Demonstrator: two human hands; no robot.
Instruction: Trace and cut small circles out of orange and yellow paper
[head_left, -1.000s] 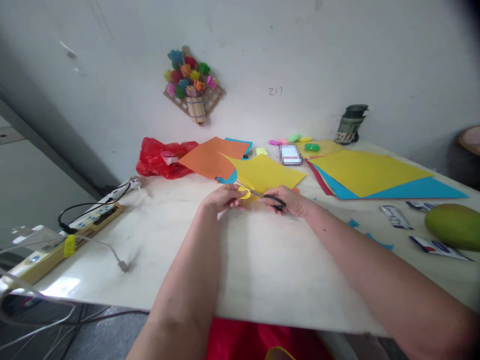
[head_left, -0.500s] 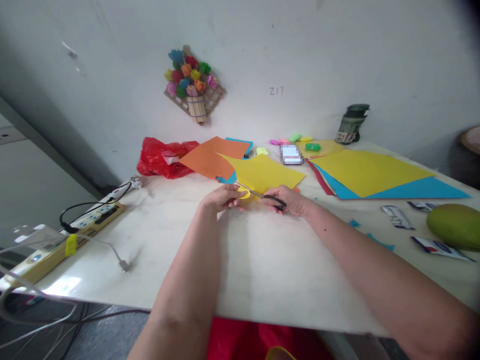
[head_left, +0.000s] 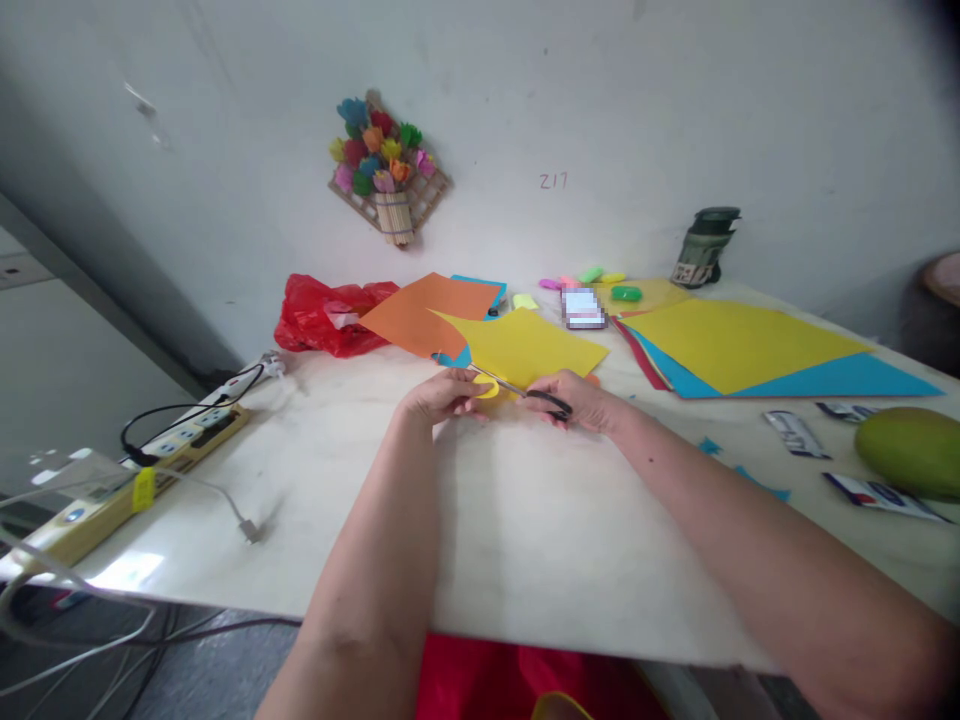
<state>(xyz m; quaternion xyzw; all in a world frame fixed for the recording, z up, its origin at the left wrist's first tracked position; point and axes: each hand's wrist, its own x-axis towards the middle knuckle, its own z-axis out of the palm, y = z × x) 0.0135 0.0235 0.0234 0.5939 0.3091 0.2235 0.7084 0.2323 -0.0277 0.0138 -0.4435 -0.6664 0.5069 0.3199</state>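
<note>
My right hand [head_left: 568, 400] is wrapped round the black handles of a pair of scissors [head_left: 551, 403], whose blades point left toward my other hand. A yellow sheet of paper [head_left: 536, 345] with a curved cut edge lies just beyond the blades. My left hand [head_left: 450, 395] is closed in a pinch on a small curved yellow paper piece [head_left: 487, 386] at the blade tips. Whether this piece is still joined to the sheet, I cannot tell. Under the yellow sheet's left side lies an orange sheet [head_left: 427, 310], with blue paper [head_left: 459, 357] showing beneath.
To the right are stacked yellow and blue sheets [head_left: 750, 345], a green mango [head_left: 911, 452], small packets [head_left: 796, 434] and blue scraps [head_left: 761, 485]. A phone [head_left: 583, 309], highlighters [head_left: 590, 275] and a bottle [head_left: 705, 248] stand or lie at the back. Left are a red bag [head_left: 322, 315] and power strip [head_left: 150, 470].
The yellow sheet and the small piece have shifted very slightly left. Both hands stay in nearly the same place, still holding the scissors and the paper.
</note>
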